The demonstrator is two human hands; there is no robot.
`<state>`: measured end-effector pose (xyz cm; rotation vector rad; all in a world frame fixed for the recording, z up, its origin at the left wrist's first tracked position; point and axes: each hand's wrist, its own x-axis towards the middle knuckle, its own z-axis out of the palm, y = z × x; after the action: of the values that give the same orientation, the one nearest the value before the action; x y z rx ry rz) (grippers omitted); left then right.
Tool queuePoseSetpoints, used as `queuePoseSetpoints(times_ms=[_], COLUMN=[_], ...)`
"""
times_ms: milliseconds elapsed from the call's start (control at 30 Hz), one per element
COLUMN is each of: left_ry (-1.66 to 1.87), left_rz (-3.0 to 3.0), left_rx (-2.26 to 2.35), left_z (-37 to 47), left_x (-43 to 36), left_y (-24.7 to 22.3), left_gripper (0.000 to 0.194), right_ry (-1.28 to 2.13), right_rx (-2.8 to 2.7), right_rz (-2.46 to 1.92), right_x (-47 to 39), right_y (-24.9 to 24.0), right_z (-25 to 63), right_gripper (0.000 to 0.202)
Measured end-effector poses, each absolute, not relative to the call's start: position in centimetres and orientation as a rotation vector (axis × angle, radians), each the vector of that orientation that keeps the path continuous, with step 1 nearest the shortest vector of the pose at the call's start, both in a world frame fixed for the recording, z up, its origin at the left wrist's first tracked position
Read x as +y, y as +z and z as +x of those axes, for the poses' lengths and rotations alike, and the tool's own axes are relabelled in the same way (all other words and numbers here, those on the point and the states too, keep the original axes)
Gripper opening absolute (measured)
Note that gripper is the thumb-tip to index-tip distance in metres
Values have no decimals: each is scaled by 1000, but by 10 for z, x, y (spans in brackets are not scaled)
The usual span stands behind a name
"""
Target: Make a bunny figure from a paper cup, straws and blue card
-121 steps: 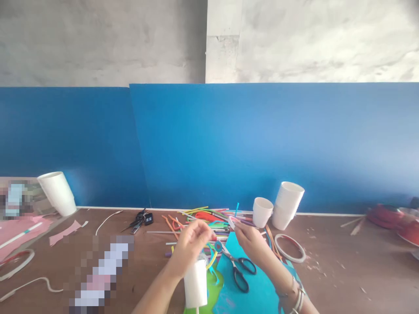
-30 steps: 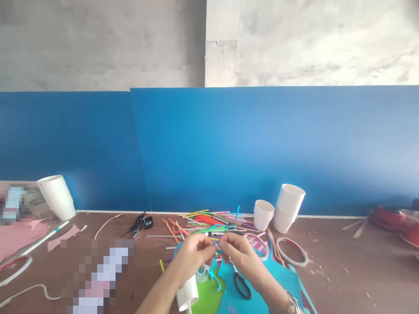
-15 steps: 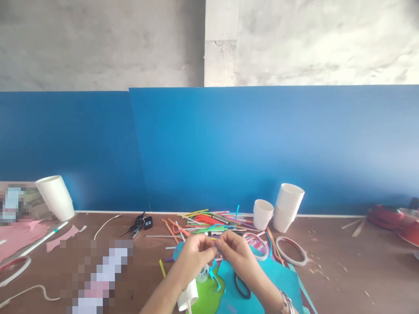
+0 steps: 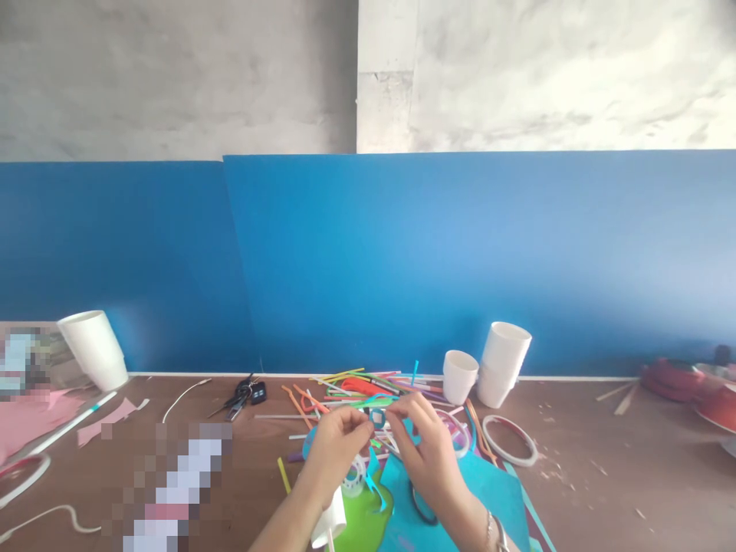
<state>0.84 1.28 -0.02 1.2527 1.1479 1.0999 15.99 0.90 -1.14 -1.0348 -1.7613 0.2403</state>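
A small blue piece with a pale square middle [image 4: 377,418] shows between my two hands. My left hand [image 4: 339,445] pinches its left side with thumb and forefinger. My right hand [image 4: 422,441] is at its right, thumb and forefinger close together; whether they touch the piece is too small to tell. Below lie a green sheet [image 4: 359,521], a blue sheet [image 4: 494,498] and a curled blue strip [image 4: 375,483]. A clear tape roll [image 4: 353,475] and a white cup with a stick [image 4: 330,521] are by my left wrist. Scissors [image 4: 422,502] lie partly under my right forearm.
Colourful straws and pipe cleaners [image 4: 368,387] are heaped behind my hands. White cups [image 4: 503,364] stand at the back, with more [image 4: 95,349] at left. Keys [image 4: 247,392], a tape ring [image 4: 510,441], pink paper [image 4: 112,422] and red items [image 4: 672,381] lie around.
My fingertips have moved apart, and the small blue piece now shows between them. My right hand has lifted and opened slightly.
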Motion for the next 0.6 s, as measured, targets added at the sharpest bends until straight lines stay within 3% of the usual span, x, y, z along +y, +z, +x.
queuePoseSetpoints(times_ms=[167,600], left_ry=[1111,1058], left_rz=[1334,1593], left_rx=[1167,1214], left_z=[8,8], left_x=[14,5], left_y=[-2,9], left_gripper=[13,11], right_ry=[43,393], right_rx=[-1884,-1896], right_rz=[-1014,-1018], right_x=[4,6], right_y=[-8,-5], right_z=[156,160], right_gripper=[15,17])
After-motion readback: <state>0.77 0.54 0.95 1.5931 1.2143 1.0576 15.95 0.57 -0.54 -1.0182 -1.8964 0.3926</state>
